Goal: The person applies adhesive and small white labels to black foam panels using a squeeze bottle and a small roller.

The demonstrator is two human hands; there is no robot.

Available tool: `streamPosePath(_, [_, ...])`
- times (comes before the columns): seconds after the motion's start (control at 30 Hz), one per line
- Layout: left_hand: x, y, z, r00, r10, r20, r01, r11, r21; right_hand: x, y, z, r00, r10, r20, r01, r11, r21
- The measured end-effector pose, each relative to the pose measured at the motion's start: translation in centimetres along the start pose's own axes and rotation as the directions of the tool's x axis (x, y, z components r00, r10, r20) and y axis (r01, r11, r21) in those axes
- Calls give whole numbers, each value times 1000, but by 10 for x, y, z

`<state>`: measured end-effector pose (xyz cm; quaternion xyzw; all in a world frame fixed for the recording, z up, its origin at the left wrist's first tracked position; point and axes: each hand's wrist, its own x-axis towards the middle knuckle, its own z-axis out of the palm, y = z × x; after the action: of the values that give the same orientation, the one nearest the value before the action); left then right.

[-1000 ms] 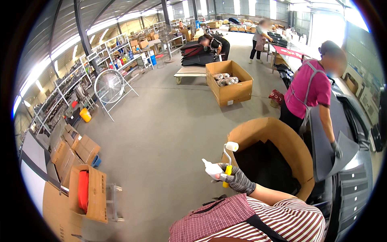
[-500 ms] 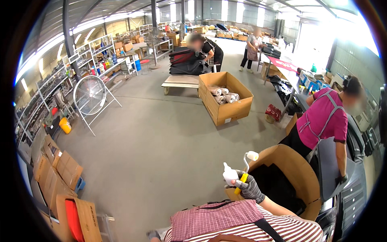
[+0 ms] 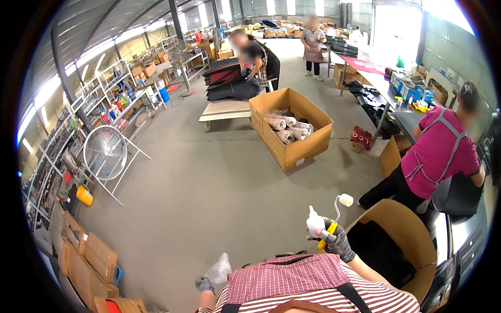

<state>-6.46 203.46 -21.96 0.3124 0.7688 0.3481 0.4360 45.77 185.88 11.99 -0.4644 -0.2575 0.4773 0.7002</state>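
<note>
My right hand (image 3: 338,244), in a grey striped fingerless glove, is closed around two things at once. One is a white squeeze bottle (image 3: 315,223) with a pointed nozzle facing up; the other is a small paint roller (image 3: 327,236) with a yellow handle and a white roller head. My gloved left hand (image 3: 205,285) hangs low by my side, gripping a crumpled, whitish translucent plastic bag (image 3: 218,268). Just right of my right hand stands a large open cardboard box (image 3: 412,229) with black material (image 3: 376,250) inside.
A person in a pink shirt (image 3: 438,151) bends over a workbench at the right. Ahead are a carton of wrapped rolls (image 3: 302,151) and a flat cart (image 3: 224,112) with stacked dark sheets. A floor fan (image 3: 106,153) and flattened cartons (image 3: 83,266) are at left.
My left hand has come into view with the plastic bag. The view has shifted, while my right hand keeps the bottle and roller. The pink-shirted person has moved the dark sheet farther right.
</note>
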Motion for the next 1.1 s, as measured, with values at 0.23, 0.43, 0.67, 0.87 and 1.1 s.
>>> streamPosePath(0.23, [8, -22, 43, 987, 107, 119, -151, 370, 917, 91, -36, 2, 1000, 14, 26, -13, 998, -54])
streamPosePath(0.43, [42, 1, 118, 890, -213, 403, -451, -291, 843, 127, -32, -19, 991, -16, -135, 18, 1000, 13])
streamPosePath(0.67, [122, 78, 238, 772, -122, 624, -627, -305, 716, 172, -42, -18, 948, -118, -296, 99, 992, -81])
streamPosePath(0.87, [101, 246, 367, 706, -25, 708, -707, 32, 706, 195, -56, 3, 845, -238, -479, 200, 971, -131])
streamPosePath(1.1, [113, 313, 439, 779, 168, 604, -552, 642, 532, 201, -61, 19, 742, -273, -612, 237, 961, -142])
